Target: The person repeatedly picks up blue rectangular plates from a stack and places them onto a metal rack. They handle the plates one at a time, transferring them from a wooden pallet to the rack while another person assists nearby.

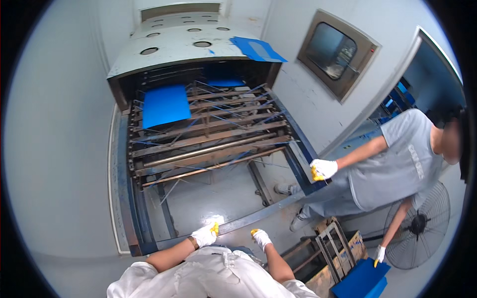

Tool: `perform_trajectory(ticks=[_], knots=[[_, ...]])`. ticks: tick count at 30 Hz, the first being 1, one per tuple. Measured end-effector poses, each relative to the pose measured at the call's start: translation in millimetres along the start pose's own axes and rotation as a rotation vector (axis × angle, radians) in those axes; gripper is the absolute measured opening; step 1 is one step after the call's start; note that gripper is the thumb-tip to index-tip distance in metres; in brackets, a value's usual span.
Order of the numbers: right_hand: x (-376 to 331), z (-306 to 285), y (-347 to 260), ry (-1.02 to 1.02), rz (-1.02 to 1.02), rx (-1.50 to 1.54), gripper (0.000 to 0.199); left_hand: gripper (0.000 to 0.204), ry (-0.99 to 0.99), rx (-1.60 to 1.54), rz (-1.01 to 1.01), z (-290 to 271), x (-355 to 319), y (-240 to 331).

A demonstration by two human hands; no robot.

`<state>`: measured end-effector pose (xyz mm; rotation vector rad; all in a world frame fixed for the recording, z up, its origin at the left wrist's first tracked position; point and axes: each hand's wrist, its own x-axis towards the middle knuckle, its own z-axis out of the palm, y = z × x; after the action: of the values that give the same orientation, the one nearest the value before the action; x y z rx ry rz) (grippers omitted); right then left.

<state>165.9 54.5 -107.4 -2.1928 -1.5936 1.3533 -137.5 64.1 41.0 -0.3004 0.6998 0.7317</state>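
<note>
The big grey metal conveyor machine (174, 47) with round holes in its top stands ahead of my fingers, its mouth open over a bed of rusty brown metal slats and rollers (208, 134) that slopes down toward me. Its blue steel frame rail (258, 214) runs just beyond my fingertips, and below the rail lies the wet grey floor (208, 196). Far up the bed from my fingers lies a flat bright blue plastic sheet (165, 104), well apart from both hands; a second blue sheet (257, 48) rests on the machine's top, farther still. To the right of my fingers a co-worker in a grey shirt (397, 164) leans in, one white-gloved hand (323, 169) on the frame's side rail, the other hand (379, 254) down by a stack of blue sheets (362, 280) on a wooden pallet (343, 258). My left hand (206, 234), in a white glove with yellow fingertips, sits at the rail, fingers loosely curled and holding nothing. My right hand (260, 238), gloved the same, hovers just short of the rail, fingers half open and empty.
</note>
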Motion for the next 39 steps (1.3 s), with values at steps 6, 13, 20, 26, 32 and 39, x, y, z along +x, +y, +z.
perform_trajectory(ticks=[6, 13, 20, 26, 32, 39], knots=[[17.2, 1.7, -93.5, 0.032, -0.027, -0.228, 0.036, 0.02, 0.081, -0.173, 0.075, -42.5, -11.4, 37.9], [51.6, 8.1, -66.2, -0.226, -0.164, -0.483, 0.036, 0.018, 0.174, 0.033, 0.244, -34.7, -21.5, 70.4], [-9.6, -67.0, -346.0, -0.724, -0.204, 0.564, 0.032, 0.022, 0.158, -0.13, 0.097, -28.2, -18.9, 101.6], [14.5, -50.0, -533.0, -0.715, -0.417, 1.023, 0.028, 0.021, 0.147, 0.142, 0.337, -39.7, -32.4, 121.1], [81.5, -1.2, -608.2, -0.562, -0.301, 1.39, 0.024, 0.022, 0.085, 0.666, 0.606, -50.2, -24.1, 137.3], [-8.2, -118.1, -596.1, 0.24, -1.141, -0.198, 0.026, 0.017, 0.107, 1.078, 0.649, 11.6, -89.4, 139.4]])
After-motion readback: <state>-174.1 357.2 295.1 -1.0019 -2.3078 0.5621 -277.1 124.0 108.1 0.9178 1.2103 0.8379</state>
